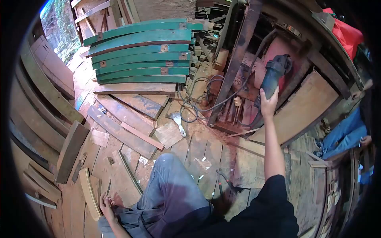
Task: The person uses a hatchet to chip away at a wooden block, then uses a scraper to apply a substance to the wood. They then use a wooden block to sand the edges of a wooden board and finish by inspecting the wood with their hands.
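Observation:
My right hand (269,101) is wrapped round the lower body of a dark blue-green angle grinder (272,77), its head pointing up at the right. A dark cord (238,93) runs near it among the wooden frame parts. Low at the left, my left hand (107,206) hangs beside my bent leg, its fingers loosely apart with nothing visible in them. It is nearest a curved pale wooden strip (90,194) on the floor. Pliers (220,184) with orange on the handles lie by my leg, and a wide scraper (178,123) lies on the floor ahead.
Green-painted boards (143,59) are stacked ahead. Loose planks (123,131) and offcuts cover the dusty floor. More boards (47,83) lean at the left. A wooden frame post (236,59) stands right of centre. Another person in blue jeans (345,131) is at the far right.

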Available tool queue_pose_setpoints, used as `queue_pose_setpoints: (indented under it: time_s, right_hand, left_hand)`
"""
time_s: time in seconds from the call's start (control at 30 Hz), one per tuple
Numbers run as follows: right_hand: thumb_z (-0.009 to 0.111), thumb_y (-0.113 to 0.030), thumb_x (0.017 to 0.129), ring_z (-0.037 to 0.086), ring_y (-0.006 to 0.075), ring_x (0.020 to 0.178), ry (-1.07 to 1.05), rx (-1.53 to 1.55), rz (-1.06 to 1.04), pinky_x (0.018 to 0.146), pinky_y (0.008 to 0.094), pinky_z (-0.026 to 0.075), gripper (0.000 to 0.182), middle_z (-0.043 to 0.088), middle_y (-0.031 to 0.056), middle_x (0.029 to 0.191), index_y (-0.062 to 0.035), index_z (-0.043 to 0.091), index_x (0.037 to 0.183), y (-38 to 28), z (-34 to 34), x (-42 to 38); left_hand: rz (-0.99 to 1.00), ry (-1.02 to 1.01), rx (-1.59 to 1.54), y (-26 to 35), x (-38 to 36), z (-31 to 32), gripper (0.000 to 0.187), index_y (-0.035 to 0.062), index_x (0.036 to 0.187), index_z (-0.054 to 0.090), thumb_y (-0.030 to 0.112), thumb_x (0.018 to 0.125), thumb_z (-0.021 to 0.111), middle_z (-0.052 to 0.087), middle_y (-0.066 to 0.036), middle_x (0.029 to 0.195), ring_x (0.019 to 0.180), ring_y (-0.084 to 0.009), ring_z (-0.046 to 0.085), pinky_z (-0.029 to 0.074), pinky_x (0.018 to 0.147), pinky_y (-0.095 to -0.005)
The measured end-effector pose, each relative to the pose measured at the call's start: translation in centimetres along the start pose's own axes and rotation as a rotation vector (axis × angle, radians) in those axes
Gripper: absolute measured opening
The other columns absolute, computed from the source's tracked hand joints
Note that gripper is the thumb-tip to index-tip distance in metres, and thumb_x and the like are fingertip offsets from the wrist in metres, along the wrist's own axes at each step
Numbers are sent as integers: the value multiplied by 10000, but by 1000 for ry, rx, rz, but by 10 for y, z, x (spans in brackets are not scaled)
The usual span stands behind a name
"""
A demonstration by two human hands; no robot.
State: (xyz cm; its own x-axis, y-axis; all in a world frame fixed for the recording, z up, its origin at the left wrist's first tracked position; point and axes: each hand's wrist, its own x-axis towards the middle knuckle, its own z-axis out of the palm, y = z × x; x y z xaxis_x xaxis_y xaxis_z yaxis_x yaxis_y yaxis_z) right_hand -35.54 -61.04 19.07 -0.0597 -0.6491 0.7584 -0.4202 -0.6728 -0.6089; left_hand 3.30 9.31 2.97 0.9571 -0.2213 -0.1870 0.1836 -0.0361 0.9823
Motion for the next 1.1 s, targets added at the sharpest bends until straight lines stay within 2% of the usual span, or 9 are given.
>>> queue_pose_setpoints:
  time_s: [0.17, 0.3, 0.43, 0.6, 0.7, 0.83, 0.9, 0.97, 1.1]
  right_hand:
    - [753, -323, 783, 520, 416, 1212, -229, -286, 269, 1023, 428, 409, 832, 524, 297, 1298, 66, 362, 1406, 30, 15, 48]
    - [771, -354, 739, 558, 416, 1170, -394, -592, 313, 993, 452, 449, 872, 576, 276, 1251, 2, 349, 1414, 63, 24, 85]
    - [738, -380, 770, 504, 405, 1249, -481, -750, 372, 1054, 445, 412, 939, 505, 292, 1342, -10, 244, 1477, 82, 35, 83]
    - [707, -476, 781, 490, 429, 1255, -598, -759, 484, 1061, 457, 397, 886, 507, 293, 1341, 20, 327, 1409, 95, 50, 105]
    - [686, -485, 803, 437, 460, 1284, -416, -1030, 252, 1074, 484, 359, 814, 516, 292, 1324, 34, 397, 1360, 64, 46, 90]
    - [602, -315, 932, 561, 331, 1084, 43, -522, -300, 939, 446, 427, 418, 574, 175, 1214, -16, 533, 1216, -42, 26, 48]
    - [588, -165, 953, 581, 208, 904, -84, 54, -243, 829, 339, 461, 237, 609, 109, 1050, -11, 564, 1131, -91, 22, -6]
    - [576, -86, 950, 541, 130, 789, -445, 358, -14, 757, 256, 450, 182, 596, 52, 942, -10, 574, 1115, -113, 33, -72]
    - [643, -45, 861, 529, 116, 822, -949, 404, 31, 729, 242, 461, 359, 577, 43, 1017, -64, 574, 1213, -204, 102, -193]
  left_hand:
    - [27, -26, -7, 4, -2, 6, 346, 25, 1280, 531, 151, 961, 582, 603, -44, 936, 729, -89, 592, 467, 585, -183]
    - [10, -34, 26, 9, -5, 10, 343, 26, 1265, 539, 174, 960, 587, 607, -40, 931, 737, -89, 600, 473, 608, -194]
    - [-17, 12, 36, 16, -10, 20, 309, 11, 1253, 545, 145, 975, 570, 610, -51, 924, 752, -96, 596, 487, 620, -201]
    - [-27, -19, 25, 5, -2, 14, 329, 24, 1256, 539, 164, 964, 592, 613, -44, 939, 763, -97, 602, 482, 618, -200]
    - [-18, -50, 43, 0, 1, 14, 343, 30, 1264, 535, 178, 962, 600, 607, -50, 949, 792, -108, 607, 480, 640, -208]
    - [26, -60, 71, 24, -11, 15, 331, 11, 1259, 546, 174, 972, 582, 619, -59, 983, 849, -121, 614, 493, 715, -225]
    - [-8, 11, 173, 39, -6, 4, 363, 2, 1264, 537, 195, 963, 599, 620, -78, 1006, 862, -145, 623, 501, 741, -245]
    - [22, 39, 215, 47, 10, -13, 387, -3, 1268, 537, 207, 953, 616, 621, -85, 1022, 876, -143, 620, 503, 765, -257]
    - [136, 23, 294, 78, 53, -48, 342, 6, 1245, 568, 186, 956, 600, 623, -50, 1006, 882, -109, 591, 493, 767, -248]
